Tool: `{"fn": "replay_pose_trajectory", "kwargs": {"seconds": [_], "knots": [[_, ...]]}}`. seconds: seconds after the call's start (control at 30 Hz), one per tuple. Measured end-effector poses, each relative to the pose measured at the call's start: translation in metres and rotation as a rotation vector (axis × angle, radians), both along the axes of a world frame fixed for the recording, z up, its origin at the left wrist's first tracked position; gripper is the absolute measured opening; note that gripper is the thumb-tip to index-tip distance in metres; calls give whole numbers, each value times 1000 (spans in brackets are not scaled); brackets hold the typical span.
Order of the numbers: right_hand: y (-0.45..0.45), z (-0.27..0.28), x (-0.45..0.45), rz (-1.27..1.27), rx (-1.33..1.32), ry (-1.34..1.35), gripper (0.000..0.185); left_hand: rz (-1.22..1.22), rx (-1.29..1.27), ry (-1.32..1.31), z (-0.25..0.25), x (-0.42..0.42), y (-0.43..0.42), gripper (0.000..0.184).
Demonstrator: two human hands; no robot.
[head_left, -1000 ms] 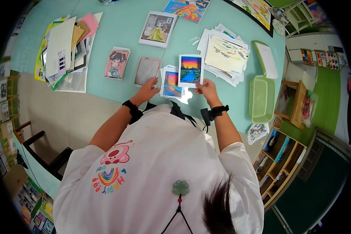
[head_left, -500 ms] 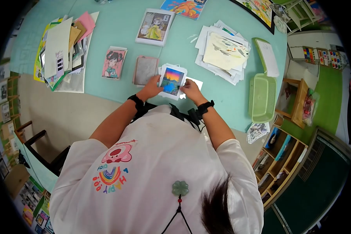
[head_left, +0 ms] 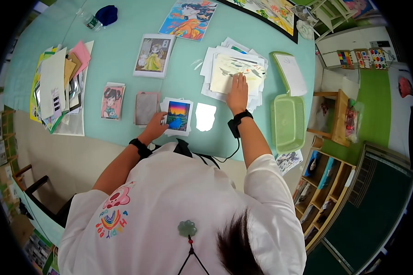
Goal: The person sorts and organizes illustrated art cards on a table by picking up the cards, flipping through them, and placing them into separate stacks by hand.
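My left hand [head_left: 155, 127] is at the left edge of a sunset landscape picture [head_left: 178, 114], its fingers bent on the white border. Other white-edged sheets show beneath that picture. My right hand [head_left: 237, 95] lies with fingers stretched out on a cream sheet with paint marks [head_left: 225, 68], the top of a loose paper pile [head_left: 208, 75]. Between my hands is a bright white patch [head_left: 205, 117]; whether it is paper or glare I cannot tell. A grey framed sheet [head_left: 147, 107] lies just left of the landscape picture.
A pink portrait stack [head_left: 112, 101], yellow-dress picture [head_left: 154, 55] and orange-blue picture [head_left: 188, 19] lie around. Mixed papers [head_left: 55, 82] are at left, a bottle [head_left: 91, 20] behind. On the right stand a green basket [head_left: 287, 123] and its lid [head_left: 289, 73].
My right hand has left the landscape picture and moved up and right onto the paper pile. My left hand stays at the picture's left edge. The view has shifted.
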State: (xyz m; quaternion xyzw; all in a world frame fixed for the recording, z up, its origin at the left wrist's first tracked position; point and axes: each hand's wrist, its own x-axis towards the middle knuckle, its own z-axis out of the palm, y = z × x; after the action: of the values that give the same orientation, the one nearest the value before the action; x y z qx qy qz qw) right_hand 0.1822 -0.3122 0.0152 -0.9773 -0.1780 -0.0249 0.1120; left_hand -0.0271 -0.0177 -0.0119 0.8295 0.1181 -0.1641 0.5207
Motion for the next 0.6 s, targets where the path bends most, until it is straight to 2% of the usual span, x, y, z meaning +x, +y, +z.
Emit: {"fn": "replay_pose_trajectory", "kwargs": {"seconds": [0.03,0.07,0.2,0.3,0.4,0.5,0.53,0.6], "knots": [[-8,-4,7,19,-79,8,63,7,-16,12,0,1,0,50],[-17,-9,9,15,-96,157,66,-7,0,22,1,2,0,46],[-37,-15,4,86,-131,197,67,19,-103,28,4,4,4,41],[-49,-18,-1,198,16,89,47,-12,-140,88,13,8,4,39],[-52,15,-1,58,80,333,26,-34,-137,109,27,20,2,38],[-44,69,-16,-79,446,-113,17,-15,-178,35,40,29,-5,38],[-43,89,-20,-184,477,-82,17,-2,-194,18,49,35,-9,38],[-45,118,-30,-246,771,-3,20,-13,-217,-29,58,46,-13,39]]}}
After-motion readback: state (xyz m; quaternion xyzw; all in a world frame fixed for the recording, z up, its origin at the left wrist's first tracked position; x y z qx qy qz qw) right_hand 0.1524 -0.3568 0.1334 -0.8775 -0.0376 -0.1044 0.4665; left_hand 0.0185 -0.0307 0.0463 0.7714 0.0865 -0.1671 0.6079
